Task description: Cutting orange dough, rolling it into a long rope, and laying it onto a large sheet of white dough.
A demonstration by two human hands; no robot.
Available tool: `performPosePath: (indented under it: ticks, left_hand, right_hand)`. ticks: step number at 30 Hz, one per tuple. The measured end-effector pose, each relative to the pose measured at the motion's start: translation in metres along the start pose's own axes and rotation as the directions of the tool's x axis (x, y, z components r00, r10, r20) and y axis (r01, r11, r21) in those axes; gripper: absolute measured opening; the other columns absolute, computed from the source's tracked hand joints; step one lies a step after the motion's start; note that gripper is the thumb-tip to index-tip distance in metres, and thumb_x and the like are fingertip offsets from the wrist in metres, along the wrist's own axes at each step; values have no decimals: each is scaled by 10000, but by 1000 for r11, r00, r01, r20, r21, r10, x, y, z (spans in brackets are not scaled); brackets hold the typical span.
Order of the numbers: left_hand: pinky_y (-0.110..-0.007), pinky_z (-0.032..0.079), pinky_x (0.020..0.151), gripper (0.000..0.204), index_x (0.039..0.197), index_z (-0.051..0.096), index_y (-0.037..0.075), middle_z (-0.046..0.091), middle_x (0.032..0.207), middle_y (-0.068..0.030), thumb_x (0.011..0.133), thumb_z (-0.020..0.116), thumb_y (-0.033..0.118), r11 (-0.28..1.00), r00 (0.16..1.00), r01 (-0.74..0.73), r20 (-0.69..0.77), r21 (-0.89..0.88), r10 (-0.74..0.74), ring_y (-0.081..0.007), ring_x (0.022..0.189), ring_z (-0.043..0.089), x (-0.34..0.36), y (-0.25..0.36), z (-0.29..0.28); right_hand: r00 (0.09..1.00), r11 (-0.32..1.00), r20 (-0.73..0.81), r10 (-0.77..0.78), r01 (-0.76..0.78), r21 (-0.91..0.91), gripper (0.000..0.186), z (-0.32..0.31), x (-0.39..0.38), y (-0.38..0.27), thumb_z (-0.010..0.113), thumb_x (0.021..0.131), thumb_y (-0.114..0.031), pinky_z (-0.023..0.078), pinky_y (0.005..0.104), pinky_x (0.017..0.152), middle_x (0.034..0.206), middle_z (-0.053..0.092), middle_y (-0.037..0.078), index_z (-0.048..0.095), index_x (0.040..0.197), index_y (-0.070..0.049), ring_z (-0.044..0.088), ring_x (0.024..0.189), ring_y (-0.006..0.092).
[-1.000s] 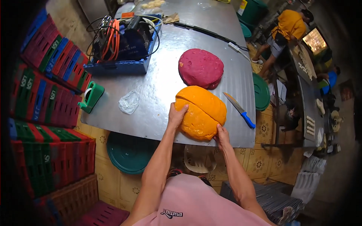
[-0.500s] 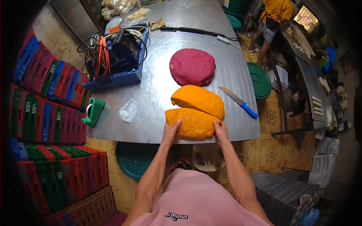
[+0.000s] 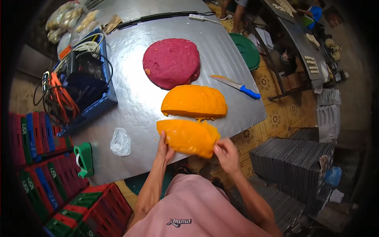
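Note:
A long slab of orange dough [image 3: 187,136] lies tilted at the table's near edge, its right end lower than its left. My left hand [image 3: 164,150] grips its left end, thumb on top and fingers tucked beneath. At the right end, my right hand [image 3: 226,153] pinches the dough's edge between thumb and curled fingers. Just behind is a second orange dough piece [image 3: 195,100] with a cut front face, small crumbs along the gap. Farther back rests a round magenta dough mound [image 3: 171,61]. A knife [image 3: 237,85] with a blue handle lies to the right.
On the metal table [image 3: 130,98] stand a blue crate [image 3: 106,98] of cables, a green tape dispenser [image 3: 83,158] and a crumpled clear plastic bag [image 3: 121,142]. Stacked crates [image 3: 98,205] line the left; dark trays [image 3: 292,162] are piled at right. A person [image 3: 314,15] is at a far table.
The front orange slab has come apart from the rear piece, drawn nearer and tilted. My right hand has gone from pressing its side to pinching its end. The head view has turned.

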State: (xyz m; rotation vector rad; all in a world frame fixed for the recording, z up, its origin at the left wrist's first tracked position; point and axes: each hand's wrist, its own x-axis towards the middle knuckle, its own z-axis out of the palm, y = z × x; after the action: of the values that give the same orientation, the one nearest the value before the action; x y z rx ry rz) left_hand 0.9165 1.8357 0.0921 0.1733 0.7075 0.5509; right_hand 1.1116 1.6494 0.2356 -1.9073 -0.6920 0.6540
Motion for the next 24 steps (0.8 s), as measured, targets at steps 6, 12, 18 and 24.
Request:
performPosePath:
  ticks: [6,12,18,24]
  left_hand:
    - [-534,504,1170,761,1523,564,116,650,1493,-135,1028,571,694,944,943,327,72,-38,-324,-341,1365,628,-22,-6,1]
    - [-516,507,1165,762,1543,522,105,646,1481,-145,1047,544,682,899,938,325,23,292,-347,-333,1322,649,-77,-25,37]
    - [-479,520,1146,678,1535,514,97,658,1444,-119,1067,601,580,758,875,312,136,573,-464,-293,1328,643,-102,-74,80]
    - [-425,479,1161,672,1537,528,89,644,1470,-86,1119,462,612,293,709,-202,347,934,-615,-246,1349,620,-189,-159,131]
  right_hand:
    - [770,338,346,536,-572,748,658,9,-16,56,420,1126,-600,557,475,1040,1229,723,85,467,1576,-122,689,1152,262]
    - [635,-225,684,359,-652,724,628,61,-81,90,466,1127,-577,540,443,1096,1380,739,84,620,1483,-83,705,1244,256]
    - [867,-323,476,144,-414,851,566,-5,-179,74,504,1119,-557,568,413,1041,1292,779,56,676,1423,-112,740,1151,219]
    - [968,-303,-166,189,219,928,520,-20,-333,177,586,1100,-388,494,424,1134,1439,672,73,527,1551,-137,657,1286,229]
